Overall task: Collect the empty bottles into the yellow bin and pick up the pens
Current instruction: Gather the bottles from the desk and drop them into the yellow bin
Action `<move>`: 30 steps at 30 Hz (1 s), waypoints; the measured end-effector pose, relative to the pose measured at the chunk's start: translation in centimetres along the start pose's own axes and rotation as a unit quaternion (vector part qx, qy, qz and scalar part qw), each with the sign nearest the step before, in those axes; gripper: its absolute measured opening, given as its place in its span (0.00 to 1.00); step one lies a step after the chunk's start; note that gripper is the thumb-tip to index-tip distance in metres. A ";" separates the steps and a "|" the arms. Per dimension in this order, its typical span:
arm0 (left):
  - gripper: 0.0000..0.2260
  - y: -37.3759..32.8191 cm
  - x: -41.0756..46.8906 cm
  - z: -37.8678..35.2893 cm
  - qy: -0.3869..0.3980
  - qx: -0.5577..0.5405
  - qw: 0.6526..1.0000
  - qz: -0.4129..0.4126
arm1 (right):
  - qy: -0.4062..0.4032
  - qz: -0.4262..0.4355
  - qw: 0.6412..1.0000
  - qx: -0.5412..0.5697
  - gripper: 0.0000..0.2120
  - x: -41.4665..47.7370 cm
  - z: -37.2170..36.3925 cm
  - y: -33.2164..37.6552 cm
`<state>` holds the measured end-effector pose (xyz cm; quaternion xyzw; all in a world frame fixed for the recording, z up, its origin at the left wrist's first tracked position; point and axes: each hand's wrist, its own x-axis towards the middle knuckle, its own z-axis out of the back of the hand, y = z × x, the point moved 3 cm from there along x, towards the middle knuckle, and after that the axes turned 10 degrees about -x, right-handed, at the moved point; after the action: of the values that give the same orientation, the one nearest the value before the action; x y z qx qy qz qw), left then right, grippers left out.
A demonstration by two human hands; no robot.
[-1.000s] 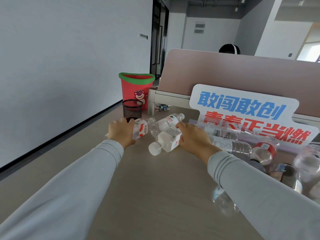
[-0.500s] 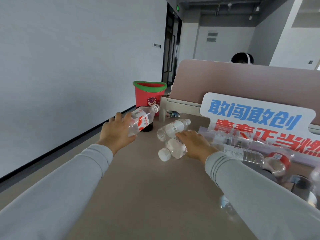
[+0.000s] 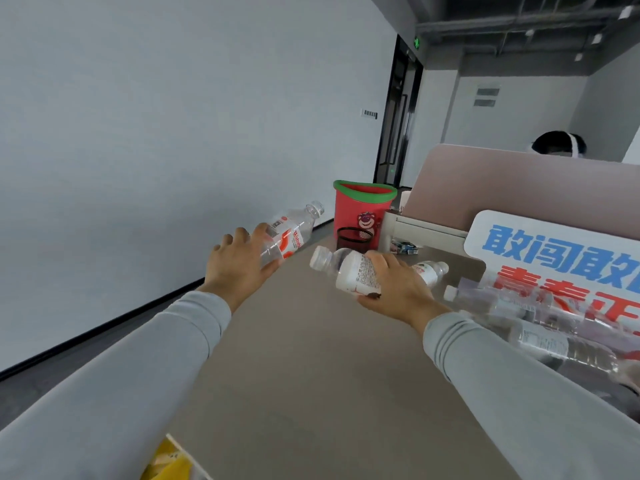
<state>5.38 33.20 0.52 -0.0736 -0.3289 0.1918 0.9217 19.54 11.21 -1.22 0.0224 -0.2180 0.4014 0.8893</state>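
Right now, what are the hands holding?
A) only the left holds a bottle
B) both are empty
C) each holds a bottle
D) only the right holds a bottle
C: the left hand grips the red-label bottle, and the right hand grips the white-capped bottle.

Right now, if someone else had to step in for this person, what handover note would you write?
Left hand grips a red-labelled bottle, lifted off the desk. Right hand grips a white-labelled bottle, also lifted. Only a corner of the yellow bin shows at the bottom edge; contents hidden. Left to do: drop both in, then collect the small bottle and the bottle pile at right. No pens visible.
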 end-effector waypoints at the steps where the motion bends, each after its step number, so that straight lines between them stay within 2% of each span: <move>1: 0.26 1.3 -0.2 0.7 -0.003 0.002 1.000 0.016 | -0.009 -0.002 1.000 0.002 0.38 0.6 -0.2 1.2; 7: 0.25 9.8 -2.3 4.0 -0.011 0.031 0.994 0.107 | -0.009 0.034 0.998 0.060 0.39 4.3 -2.2 9.5; 11: 0.26 14.9 -3.7 5.8 -0.015 0.060 0.986 0.154 | -0.037 0.070 0.993 0.087 0.38 7.8 -2.7 15.5; 19: 0.28 23.8 -7.8 9.9 -0.014 0.106 0.964 0.245 | -0.052 0.126 0.989 0.056 0.37 14.4 -4.7 27.5; 24: 0.29 27.0 -9.6 10.5 0.009 0.134 0.952 0.273 | 0.033 0.084 0.995 0.048 0.35 15.6 -8.2 32.0; 27: 0.30 28.2 -10.1 9.7 0.028 0.140 0.952 0.271 | 0.089 0.097 0.991 0.033 0.35 14.7 -10.4 33.5; 30: 0.30 28.9 -10.4 8.4 0.043 0.132 0.953 0.269 | 0.072 0.112 0.990 0.056 0.31 14.7 -10.8 33.8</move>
<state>-16.20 55.59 -6.56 -0.0448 -0.2283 0.4708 0.8510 7.65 46.73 -9.58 0.0188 -0.1316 0.5103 0.8496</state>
